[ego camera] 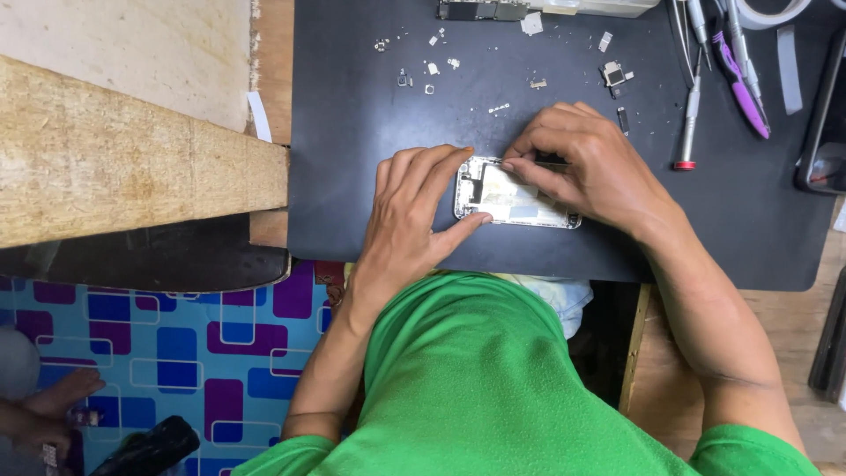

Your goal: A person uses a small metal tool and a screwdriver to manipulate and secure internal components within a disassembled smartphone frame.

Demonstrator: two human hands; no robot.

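Note:
An opened phone body (514, 201), silver-framed with its inner parts bare, lies flat on a black work mat (370, 159). My left hand (414, 211) rests on the phone's left end, index finger along its top edge and thumb under its lower edge, steadying it. My right hand (586, 163) covers the phone's upper right part, fingertips pinched on something small at its top edge; what it pinches is hidden.
Small screws and metal parts (432, 66) lie scattered on the mat's far side. A red-tipped screwdriver (689, 123), a purple tool (745, 84) and tweezers lie at the right. A dark phone (824, 132) sits at the right edge. A wooden bench (132, 150) stands left.

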